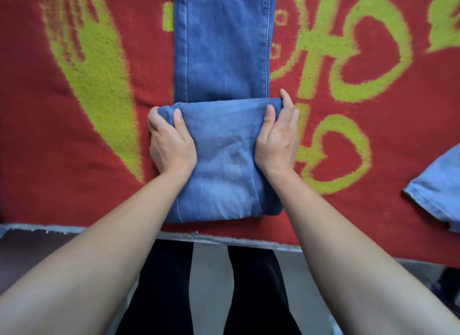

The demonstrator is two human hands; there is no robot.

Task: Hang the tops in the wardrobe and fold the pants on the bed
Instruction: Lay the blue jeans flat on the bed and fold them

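A pair of blue jeans [221, 48] lies lengthwise on the bed, running from the near edge to the top of the view. Its near part is folded over into a thick flat bundle [221, 160]. My left hand [170, 142] grips the bundle's far left corner, thumb on top and fingers wrapped round the side. On the far right corner my right hand [277, 137] does the same, its fingers curled over the fold line. Both hands hold the folded layer where it meets the flat legs.
A red blanket [74, 135] with large yellow-green patterns covers the bed. A second, lighter blue denim garment [438, 190] lies at the right edge. The bed's near edge [99, 230] runs just below the bundle, with my dark-trousered legs and grey floor beneath.
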